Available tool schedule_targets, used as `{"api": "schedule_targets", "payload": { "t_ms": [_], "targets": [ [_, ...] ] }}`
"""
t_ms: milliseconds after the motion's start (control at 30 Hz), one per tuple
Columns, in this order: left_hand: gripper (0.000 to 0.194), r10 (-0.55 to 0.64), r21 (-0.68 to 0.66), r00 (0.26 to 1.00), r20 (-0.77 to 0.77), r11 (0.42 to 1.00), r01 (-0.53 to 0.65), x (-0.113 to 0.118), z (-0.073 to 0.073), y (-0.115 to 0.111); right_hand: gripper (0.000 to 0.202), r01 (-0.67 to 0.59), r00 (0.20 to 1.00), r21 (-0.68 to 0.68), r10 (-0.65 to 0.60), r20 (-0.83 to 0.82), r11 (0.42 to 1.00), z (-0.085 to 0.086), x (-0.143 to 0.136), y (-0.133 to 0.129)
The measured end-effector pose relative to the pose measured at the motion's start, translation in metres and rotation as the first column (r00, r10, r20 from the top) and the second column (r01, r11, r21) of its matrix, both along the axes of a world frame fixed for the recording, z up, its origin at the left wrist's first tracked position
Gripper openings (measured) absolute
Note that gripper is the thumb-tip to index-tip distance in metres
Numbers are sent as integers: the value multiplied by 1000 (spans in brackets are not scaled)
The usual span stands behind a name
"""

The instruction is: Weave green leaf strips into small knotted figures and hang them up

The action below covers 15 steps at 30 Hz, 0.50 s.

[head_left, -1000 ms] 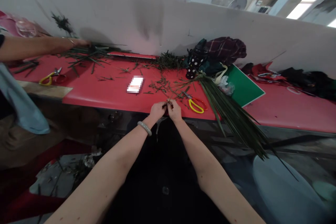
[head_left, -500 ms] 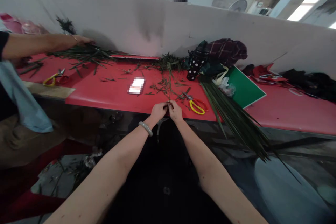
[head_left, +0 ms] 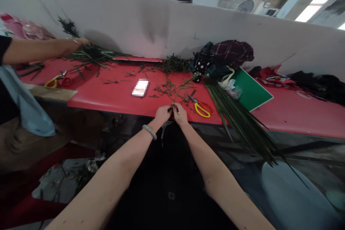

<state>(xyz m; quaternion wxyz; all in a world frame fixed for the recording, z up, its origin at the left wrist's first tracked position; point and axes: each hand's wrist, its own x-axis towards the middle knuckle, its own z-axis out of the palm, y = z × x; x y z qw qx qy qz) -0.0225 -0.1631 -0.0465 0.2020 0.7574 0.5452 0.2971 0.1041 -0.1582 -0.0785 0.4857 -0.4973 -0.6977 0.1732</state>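
My left hand (head_left: 163,114) and my right hand (head_left: 179,113) meet at the front edge of the red table (head_left: 107,95). Both are closed, fingertips together on a thin green leaf strip (head_left: 175,97) that rises from between them and leans right over the table. A narrow pale end hangs below the hands. Green scraps (head_left: 167,88) lie just beyond. Right of my right hand are scissors (head_left: 202,109) with yellow and red handles. A lit phone (head_left: 140,88) lies left of the scraps.
Long leaves (head_left: 237,118) overhang the table edge at right, beside a green board (head_left: 252,90) and a flowered black bottle (head_left: 202,64). At left, another person's arm (head_left: 43,48) reaches over a leaf pile (head_left: 91,54), near more scissors (head_left: 55,81).
The strip's upper part has swung right, towards the bottle. My hands have stayed in place. The other person's hand has shifted slightly left over the leaf pile.
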Motion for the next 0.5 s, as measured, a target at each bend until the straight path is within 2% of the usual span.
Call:
{"api": "schedule_targets", "payload": {
  "t_ms": [233, 500],
  "targets": [
    [26, -6, 0, 1000, 27, 1000, 6, 0, -1, 0, 35, -23, 999, -13, 23, -31, 1000, -2, 0, 0],
    [25, 2, 11, 1000, 15, 1000, -3, 0, -2, 1, 25, -8, 1000, -4, 8, 4, 1000, 6, -2, -4]
  ]
}}
